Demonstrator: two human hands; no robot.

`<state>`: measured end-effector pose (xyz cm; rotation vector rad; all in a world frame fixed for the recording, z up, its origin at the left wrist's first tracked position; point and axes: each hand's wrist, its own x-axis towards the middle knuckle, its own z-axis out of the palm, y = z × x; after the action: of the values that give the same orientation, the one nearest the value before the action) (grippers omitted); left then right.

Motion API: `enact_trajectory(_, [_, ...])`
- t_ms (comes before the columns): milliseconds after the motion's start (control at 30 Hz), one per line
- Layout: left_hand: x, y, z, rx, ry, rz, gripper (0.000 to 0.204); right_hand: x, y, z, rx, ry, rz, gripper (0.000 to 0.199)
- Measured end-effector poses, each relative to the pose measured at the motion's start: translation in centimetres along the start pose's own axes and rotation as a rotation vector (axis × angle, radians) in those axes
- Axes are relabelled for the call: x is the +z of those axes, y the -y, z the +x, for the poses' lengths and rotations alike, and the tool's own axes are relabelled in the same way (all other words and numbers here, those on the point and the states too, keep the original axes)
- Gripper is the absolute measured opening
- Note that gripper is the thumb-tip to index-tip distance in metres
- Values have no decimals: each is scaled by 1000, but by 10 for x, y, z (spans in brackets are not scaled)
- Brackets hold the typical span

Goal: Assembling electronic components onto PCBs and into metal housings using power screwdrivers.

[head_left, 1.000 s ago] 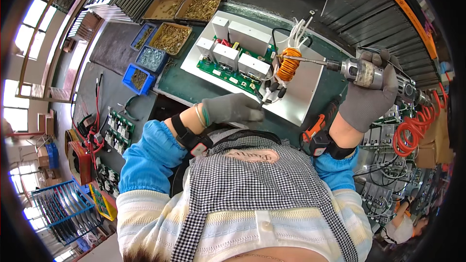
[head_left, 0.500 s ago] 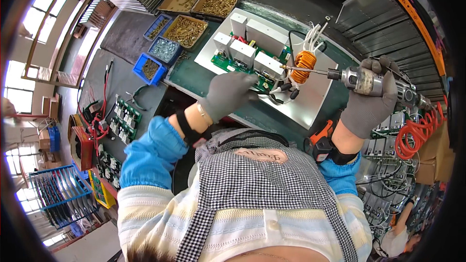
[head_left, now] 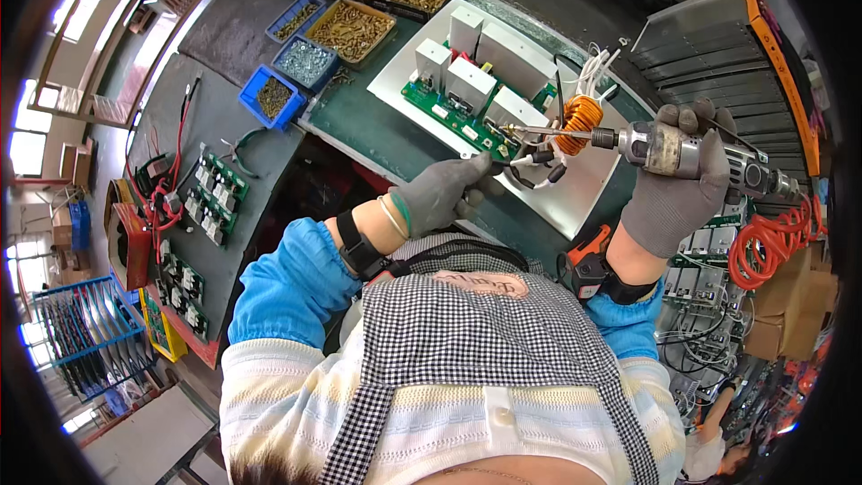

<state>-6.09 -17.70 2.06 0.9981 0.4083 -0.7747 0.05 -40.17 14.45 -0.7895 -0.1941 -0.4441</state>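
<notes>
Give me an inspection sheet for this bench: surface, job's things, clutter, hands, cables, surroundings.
Surface: dark green bench mat, partly covered.
Job's things: white metal plate carrying a green circuit board and an orange wound coil.
Clutter: blue bins and cardboard trays of brass screws; small green boards on the left.
Hands: gloved left hand pinches wiring at the board's edge; gloved right hand grips a powered screwdriver.
Cables: red coiled hose at right.
Surroundings: blue rack lower left.

Bright windows [head_left: 31, 139] far left of the fingers, dark workbench [head_left: 224, 72] beneath them (parts bins on top), blue rack [head_left: 76, 332] on floor.
</notes>
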Motion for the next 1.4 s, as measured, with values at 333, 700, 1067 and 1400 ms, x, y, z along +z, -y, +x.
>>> enact_trajectory(333, [-9, 4, 27, 145, 41, -133, 31, 4, 3, -9, 4, 51, -24, 34])
enact_trajectory(700, [-2, -20, 31, 8, -51, 445, 31, 17, -25, -25, 104, 340, -252, 44])
enact_trajectory(1067, [-15, -13, 41, 162, 33, 432, 30, 40, -51, -30, 205, 436, -436, 33])
enact_trajectory(1400, [-7, -13, 37, 84, -75, 432, 30, 65, -79, -22, 291, 560, -507, 24])
